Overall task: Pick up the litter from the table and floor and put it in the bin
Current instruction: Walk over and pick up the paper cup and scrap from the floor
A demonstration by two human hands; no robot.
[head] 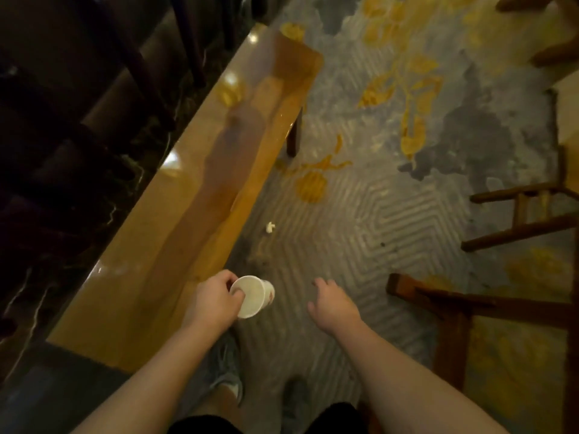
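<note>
Your left hand (216,300) grips a white paper cup (253,296) by its rim, fingers hooked inside the open mouth, which is tilted up toward you. You hold it just off the near edge of the glossy yellow bench (200,183), above the patterned carpet (360,214). Your right hand (332,303) hangs empty over the carpet, fingers loosely spread and curled downward. A small white scrap (270,227) of litter lies on the carpet just beside the bench edge, farther ahead. Dark wooden chairs (517,220) stand to your right.
</note>
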